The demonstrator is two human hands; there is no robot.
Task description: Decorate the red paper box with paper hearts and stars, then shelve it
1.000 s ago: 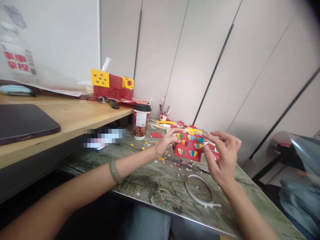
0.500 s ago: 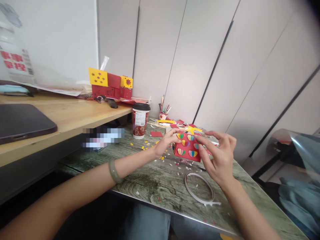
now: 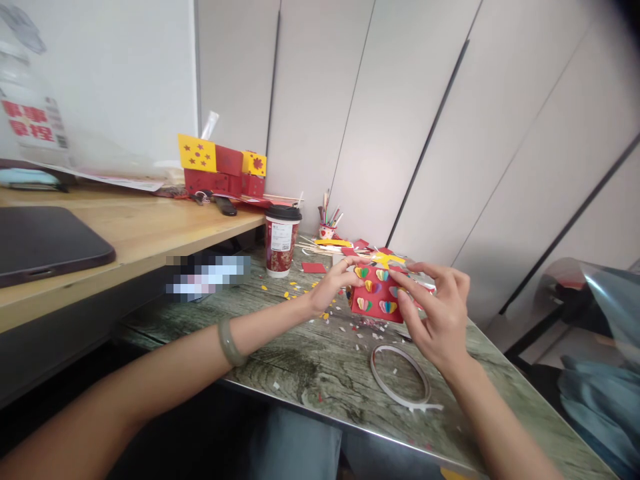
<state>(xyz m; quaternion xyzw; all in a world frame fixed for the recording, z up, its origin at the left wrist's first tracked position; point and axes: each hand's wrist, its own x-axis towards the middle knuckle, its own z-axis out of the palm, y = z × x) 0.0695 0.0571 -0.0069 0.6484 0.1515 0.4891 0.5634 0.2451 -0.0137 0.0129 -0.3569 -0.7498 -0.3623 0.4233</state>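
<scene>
Pale panels (image 3: 320,100) line the wall behind a wood-grained table (image 3: 285,353), scrap-strewn around both hands. From here I see the left hand (image 3: 333,288) gripping a red paper piece (image 3: 376,297) by its left side, colourful paper hearts (image 3: 387,307) facing the wearer. The right hand (image 3: 440,313) has thumb and forefinger against its right side; whether they pinch, I can't tell. Below the right hand lies a tape roll (image 3: 413,405); beyond the left forearm stands a lidded cup (image 3: 279,250).

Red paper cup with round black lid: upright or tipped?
Upright: the red paper cup stands base down, its round black lid on top.
</scene>
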